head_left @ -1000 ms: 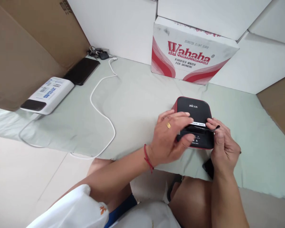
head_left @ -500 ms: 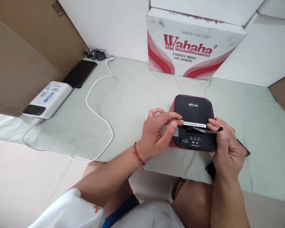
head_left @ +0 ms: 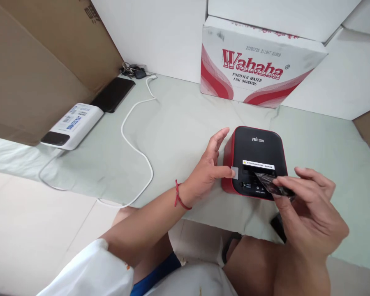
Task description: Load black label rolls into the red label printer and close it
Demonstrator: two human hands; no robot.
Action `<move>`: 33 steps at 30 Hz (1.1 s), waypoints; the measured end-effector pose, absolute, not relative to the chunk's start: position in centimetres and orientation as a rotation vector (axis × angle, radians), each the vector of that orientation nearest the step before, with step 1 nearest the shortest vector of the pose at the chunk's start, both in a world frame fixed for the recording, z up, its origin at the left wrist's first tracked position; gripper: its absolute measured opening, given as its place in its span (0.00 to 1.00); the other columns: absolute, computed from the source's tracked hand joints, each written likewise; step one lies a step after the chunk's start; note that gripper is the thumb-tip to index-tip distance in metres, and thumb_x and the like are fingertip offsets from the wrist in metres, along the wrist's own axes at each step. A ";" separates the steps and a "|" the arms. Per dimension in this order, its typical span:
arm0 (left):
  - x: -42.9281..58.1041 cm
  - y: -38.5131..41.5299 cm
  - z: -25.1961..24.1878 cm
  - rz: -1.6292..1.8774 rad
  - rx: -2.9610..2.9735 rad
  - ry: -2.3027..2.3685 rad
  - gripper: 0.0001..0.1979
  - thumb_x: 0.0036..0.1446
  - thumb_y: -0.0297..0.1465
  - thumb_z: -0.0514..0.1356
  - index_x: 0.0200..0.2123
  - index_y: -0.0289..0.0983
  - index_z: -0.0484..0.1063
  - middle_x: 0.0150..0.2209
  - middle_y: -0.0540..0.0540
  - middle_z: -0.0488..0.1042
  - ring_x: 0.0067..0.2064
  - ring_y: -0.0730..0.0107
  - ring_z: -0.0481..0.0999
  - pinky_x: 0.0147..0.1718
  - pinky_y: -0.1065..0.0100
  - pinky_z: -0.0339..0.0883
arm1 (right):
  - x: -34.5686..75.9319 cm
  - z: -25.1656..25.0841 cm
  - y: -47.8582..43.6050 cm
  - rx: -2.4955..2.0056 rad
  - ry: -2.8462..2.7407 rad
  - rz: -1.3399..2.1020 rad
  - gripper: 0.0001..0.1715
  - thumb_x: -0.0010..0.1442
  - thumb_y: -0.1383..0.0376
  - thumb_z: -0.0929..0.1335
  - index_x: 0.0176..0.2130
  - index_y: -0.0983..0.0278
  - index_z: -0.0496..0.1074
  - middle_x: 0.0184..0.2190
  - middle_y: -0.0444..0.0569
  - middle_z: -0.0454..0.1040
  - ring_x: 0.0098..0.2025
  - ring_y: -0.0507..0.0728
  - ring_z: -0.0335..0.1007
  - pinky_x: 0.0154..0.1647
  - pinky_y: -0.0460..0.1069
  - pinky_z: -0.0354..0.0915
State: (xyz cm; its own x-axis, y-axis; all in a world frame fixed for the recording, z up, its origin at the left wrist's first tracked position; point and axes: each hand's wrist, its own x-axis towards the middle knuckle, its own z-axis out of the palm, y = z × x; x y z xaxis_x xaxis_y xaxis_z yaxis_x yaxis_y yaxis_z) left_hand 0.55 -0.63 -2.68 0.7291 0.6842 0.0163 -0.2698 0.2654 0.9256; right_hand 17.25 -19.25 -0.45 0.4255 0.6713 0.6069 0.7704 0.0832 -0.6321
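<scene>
A small black-topped label printer (head_left: 267,150) with red sides stands on the table, a white warning sticker (head_left: 258,165) above its slot. My left hand (head_left: 203,176) is at its left side, fingers stretched out and apart, the thumb on the grey tab (head_left: 235,173) at the edge. A thin, dark, shiny piece of plastic film (head_left: 269,183) is pinched between the thumb and fingers of my right hand (head_left: 308,209). It slants over the printer's front panel, with its upper end near the slot. Whether that end is still inside the slot I cannot tell.
A white power bank (head_left: 75,125) with a white cable (head_left: 138,150) lies at the left beside a black phone (head_left: 114,94) and some keys (head_left: 132,70). Behind stands a Wahaha water carton (head_left: 255,70). A dark object (head_left: 278,227) lies partly hidden below my right hand.
My left hand has moved off the sticker to the grey tab, its fingers spreading. My right hand has come off the printer's right edge towards me, with the film tilted up in its pinch.
</scene>
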 end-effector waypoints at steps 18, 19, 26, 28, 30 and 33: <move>1.3 -1.2 -1.7 0.651 0.924 0.439 0.48 0.42 0.25 0.73 0.68 0.52 0.66 0.85 0.47 0.59 0.90 0.51 0.45 0.86 0.50 0.48 | 17.8 0.8 -20.1 -1.551 -1.603 -0.126 0.15 0.74 0.74 0.71 0.50 0.57 0.85 0.48 0.49 0.90 0.45 0.61 0.82 0.47 0.60 0.67; 1.2 -1.3 -1.7 0.651 0.922 0.436 0.48 0.43 0.25 0.72 0.68 0.51 0.66 0.84 0.46 0.60 0.89 0.51 0.47 0.85 0.50 0.49 | 17.8 1.2 -19.9 -1.566 -1.604 -0.118 0.15 0.74 0.74 0.72 0.49 0.56 0.85 0.47 0.48 0.90 0.45 0.61 0.83 0.47 0.60 0.68; 1.0 -2.0 -1.8 0.625 0.880 0.458 0.42 0.47 0.29 0.74 0.65 0.48 0.68 0.78 0.41 0.68 0.80 0.45 0.66 0.77 0.46 0.64 | 19.9 6.5 -16.5 -1.962 -1.530 0.273 0.13 0.80 0.53 0.71 0.52 0.50 0.88 0.46 0.44 0.90 0.44 0.61 0.85 0.45 0.56 0.76; 1.0 -2.1 -1.8 0.625 0.878 0.469 0.41 0.47 0.30 0.75 0.65 0.47 0.68 0.75 0.40 0.71 0.76 0.45 0.69 0.74 0.46 0.67 | 20.6 7.3 -14.1 -2.098 -1.639 0.324 0.17 0.79 0.53 0.69 0.53 0.51 0.88 0.48 0.46 0.92 0.43 0.62 0.87 0.47 0.57 0.77; 1.0 -2.2 -1.7 0.629 0.885 0.481 0.41 0.47 0.30 0.74 0.65 0.47 0.69 0.72 0.41 0.73 0.74 0.46 0.70 0.72 0.48 0.68 | 21.0 7.5 -11.4 -2.283 -1.800 0.332 0.21 0.77 0.58 0.66 0.57 0.52 0.88 0.51 0.48 0.92 0.46 0.64 0.88 0.49 0.58 0.77; 0.9 -2.2 -1.4 0.615 0.888 0.497 0.39 0.47 0.29 0.73 0.64 0.46 0.69 0.66 0.42 0.77 0.71 0.48 0.72 0.66 0.51 0.70 | 21.0 7.2 -8.1 -2.602 -2.067 0.316 0.27 0.72 0.65 0.66 0.63 0.53 0.86 0.54 0.52 0.91 0.48 0.67 0.87 0.42 0.57 0.72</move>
